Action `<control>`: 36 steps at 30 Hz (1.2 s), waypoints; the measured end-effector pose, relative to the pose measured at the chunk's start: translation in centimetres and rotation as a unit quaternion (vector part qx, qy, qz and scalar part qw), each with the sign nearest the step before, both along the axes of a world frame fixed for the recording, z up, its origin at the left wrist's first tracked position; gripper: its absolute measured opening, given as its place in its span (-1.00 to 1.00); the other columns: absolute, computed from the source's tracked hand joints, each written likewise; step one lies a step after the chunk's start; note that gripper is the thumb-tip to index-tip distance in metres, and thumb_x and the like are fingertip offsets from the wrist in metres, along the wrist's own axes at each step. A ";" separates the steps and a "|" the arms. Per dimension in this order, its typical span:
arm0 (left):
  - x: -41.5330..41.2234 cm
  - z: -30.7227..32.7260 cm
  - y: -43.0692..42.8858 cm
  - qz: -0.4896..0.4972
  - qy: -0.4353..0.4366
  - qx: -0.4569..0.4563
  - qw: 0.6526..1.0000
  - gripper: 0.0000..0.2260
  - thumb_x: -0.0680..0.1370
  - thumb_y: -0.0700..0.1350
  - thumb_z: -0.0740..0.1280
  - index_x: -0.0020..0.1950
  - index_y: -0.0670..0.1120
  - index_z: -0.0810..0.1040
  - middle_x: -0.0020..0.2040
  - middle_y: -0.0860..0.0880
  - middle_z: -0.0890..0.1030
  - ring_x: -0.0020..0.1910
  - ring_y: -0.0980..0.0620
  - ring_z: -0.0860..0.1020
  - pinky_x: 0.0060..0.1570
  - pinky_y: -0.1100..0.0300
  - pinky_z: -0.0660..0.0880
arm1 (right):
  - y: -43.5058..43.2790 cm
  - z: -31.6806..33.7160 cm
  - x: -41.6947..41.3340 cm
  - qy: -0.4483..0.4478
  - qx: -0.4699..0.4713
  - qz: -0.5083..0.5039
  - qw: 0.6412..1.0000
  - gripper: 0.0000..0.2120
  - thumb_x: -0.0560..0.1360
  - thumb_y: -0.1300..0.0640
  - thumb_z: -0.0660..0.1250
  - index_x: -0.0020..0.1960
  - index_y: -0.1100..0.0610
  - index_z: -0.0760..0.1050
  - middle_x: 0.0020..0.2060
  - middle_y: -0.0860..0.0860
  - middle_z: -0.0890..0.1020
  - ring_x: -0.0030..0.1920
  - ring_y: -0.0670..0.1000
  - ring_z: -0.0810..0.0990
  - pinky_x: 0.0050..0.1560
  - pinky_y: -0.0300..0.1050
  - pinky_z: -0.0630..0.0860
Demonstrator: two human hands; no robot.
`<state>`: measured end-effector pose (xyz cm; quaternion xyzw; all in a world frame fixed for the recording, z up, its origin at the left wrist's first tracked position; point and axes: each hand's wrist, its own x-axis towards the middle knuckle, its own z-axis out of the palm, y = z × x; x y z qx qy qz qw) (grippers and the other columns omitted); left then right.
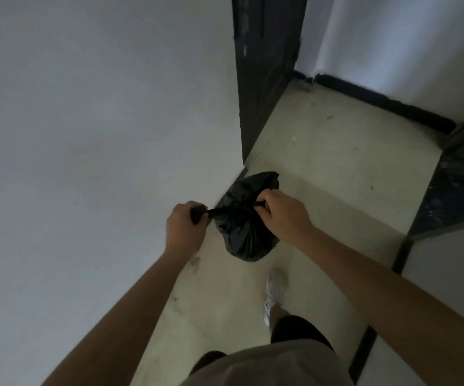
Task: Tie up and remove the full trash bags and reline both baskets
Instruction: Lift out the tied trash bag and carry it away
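A full black trash bag (pixel 243 229) hangs in the air in front of me, above the pale floor. My left hand (pixel 185 227) grips one twisted end of the bag's top, pulled out to the left. My right hand (pixel 282 213) pinches the other end at the bag's neck, fingers curled around the plastic. The strip between the two hands is stretched taut. No basket is in view.
A white wall (pixel 100 135) runs close along my left. A dark door frame (pixel 264 79) stands ahead at the wall's corner. Black skirting (pixel 386 104) lines the far wall. A dark floor strip (pixel 445 196) and a grey panel lie to the right. My shoe (pixel 275 291) steps forward.
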<state>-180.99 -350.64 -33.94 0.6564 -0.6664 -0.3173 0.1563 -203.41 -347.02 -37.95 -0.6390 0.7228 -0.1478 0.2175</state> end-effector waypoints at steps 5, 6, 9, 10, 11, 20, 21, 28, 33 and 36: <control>-4.9 -5.2 -6.3 0.051 0.014 0.031 0.998 -0.86 0.53 -0.24 0.37 0.05 -0.05 0.63 0.01 -0.01 0.54 -0.07 0.09 0.46 -0.16 0.40 0.27 | -7.1 -6.5 -4.5 -0.028 0.075 -0.024 0.996 -0.81 0.60 0.01 0.27 0.16 0.07 0.48 -0.04 0.05 0.60 -0.06 0.10 0.60 -0.12 0.00 0.55; -5.5 -6.8 -7.2 0.053 0.015 0.043 0.998 -0.85 0.53 -0.24 0.37 0.06 -0.06 0.63 0.02 -0.01 0.55 -0.07 0.09 0.46 -0.19 0.42 0.27 | -8.1 -8.2 -5.0 -0.033 0.091 -0.028 0.995 -0.80 0.60 0.02 0.27 0.17 0.08 0.48 -0.03 0.06 0.61 -0.06 0.11 0.60 -0.12 0.00 0.55; -7.0 -13.6 -10.2 0.075 0.019 0.081 0.994 -0.83 0.53 -0.25 0.37 0.08 -0.05 0.61 0.02 -0.02 0.61 -0.07 0.05 0.51 -0.18 0.38 0.32 | -10.9 -15.3 -6.1 -0.049 0.134 -0.034 0.989 -0.79 0.59 0.03 0.29 0.18 0.09 0.48 -0.02 0.07 0.62 -0.04 0.11 0.61 -0.12 -0.02 0.53; -7.3 -16.3 -11.2 0.085 0.021 0.092 0.992 -0.83 0.53 -0.26 0.36 0.07 -0.04 0.60 0.01 -0.03 0.62 -0.10 0.04 0.53 -0.20 0.39 0.34 | -11.7 -18.0 -6.3 -0.048 0.143 -0.036 0.988 -0.79 0.59 0.04 0.29 0.19 0.09 0.48 -0.01 0.06 0.62 -0.03 0.11 0.61 -0.11 -0.01 0.54; -7.6 -18.9 -12.0 0.097 0.025 0.102 0.990 -0.83 0.53 -0.26 0.36 0.06 -0.04 0.59 -0.01 -0.03 0.62 -0.16 0.05 0.54 -0.27 0.44 0.34 | -12.4 -20.8 -6.4 -0.049 0.152 -0.038 0.987 -0.78 0.59 0.04 0.29 0.19 0.08 0.47 0.00 0.06 0.63 -0.02 0.11 0.61 -0.10 0.00 0.55; -7.4 -42.3 -16.6 0.131 0.030 0.125 0.983 -0.87 0.55 -0.22 0.31 0.01 -0.01 0.46 -0.10 -0.07 0.61 -0.22 0.01 0.60 -0.39 0.30 0.45 | -17.2 -44.9 -4.6 -0.056 0.215 -0.079 0.972 -0.75 0.62 0.02 0.26 0.26 0.07 0.50 0.09 0.07 0.64 0.10 0.13 0.61 0.03 -0.02 0.54; -7.3 -43.8 -17.2 0.133 0.029 0.112 0.984 -0.88 0.53 -0.23 0.31 0.00 -0.03 0.47 -0.10 -0.08 0.62 -0.19 -0.03 0.61 -0.35 0.23 0.48 | -17.9 -46.4 -4.4 -0.049 0.215 -0.074 0.973 -0.74 0.62 0.01 0.25 0.27 0.06 0.50 0.11 0.07 0.64 0.11 0.13 0.60 0.05 -0.01 0.54; -6.7 -47.5 -20.4 0.156 0.067 0.050 0.984 -0.82 0.56 -0.14 0.33 0.15 -0.10 0.52 0.07 -0.01 0.56 -0.14 0.21 0.54 -0.20 0.53 0.40 | -22.4 -48.8 -4.3 -0.055 0.204 -0.071 0.975 -0.67 0.66 0.11 0.13 0.38 0.10 0.46 0.27 0.07 0.58 0.26 0.07 0.54 0.22 -0.13 0.45; -5.6 -44.8 -19.6 0.128 0.023 0.071 0.989 -0.72 0.64 -0.06 0.25 0.34 -0.06 0.47 0.26 -0.05 0.48 0.10 0.14 0.49 0.01 0.47 0.33 | -23.2 -44.8 -4.4 -0.088 0.209 -0.069 0.972 -0.64 0.65 0.07 0.15 0.42 0.07 0.42 0.29 0.06 0.56 0.27 0.06 0.53 0.24 -0.14 0.41; -5.4 -42.3 -18.2 0.087 -0.043 0.064 0.993 -0.60 0.66 0.03 0.17 0.48 -0.05 0.35 0.49 -0.10 0.33 0.44 -0.05 0.31 0.36 0.10 0.27 | -22.3 -41.5 -4.5 -0.072 0.202 -0.022 0.977 -0.55 0.66 0.00 0.14 0.53 0.07 0.25 0.41 0.13 0.39 0.33 0.13 0.46 0.29 0.01 0.41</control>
